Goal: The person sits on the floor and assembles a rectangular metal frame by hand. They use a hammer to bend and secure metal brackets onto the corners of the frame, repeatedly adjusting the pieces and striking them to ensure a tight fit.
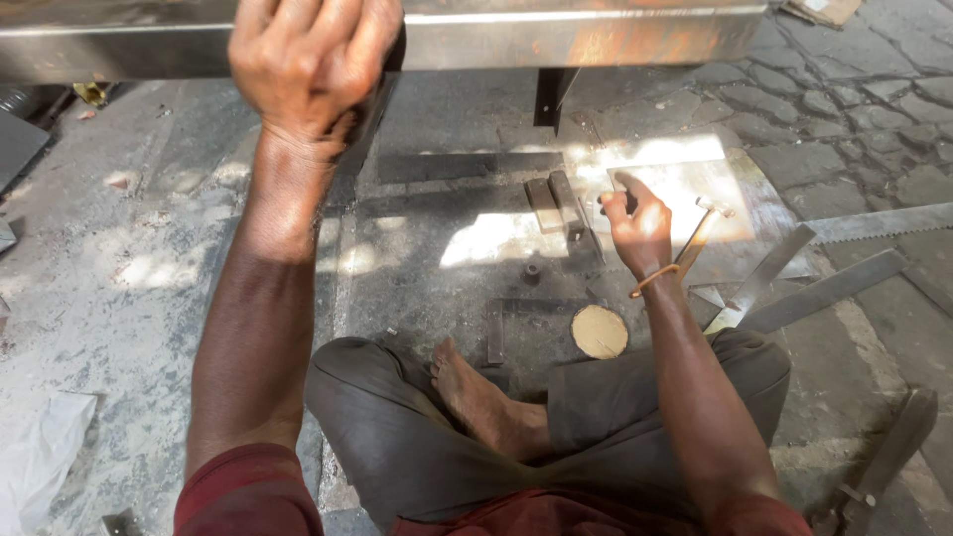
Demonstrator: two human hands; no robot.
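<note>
My left hand [310, 65] is clenched tight on the edge of the long steel beam [596, 38] across the top of the view, seemingly to steady it. My right hand [635, 223], its fingers closed around the handle, holds one small hammer [701, 230] low over the sunlit steel plate [740, 203] on the stone floor [864, 119]. By that plate lie two short steel bars [556, 201], three long flat strips [824, 290] to the right, and one round disc [599, 332] near my foot.
</note>
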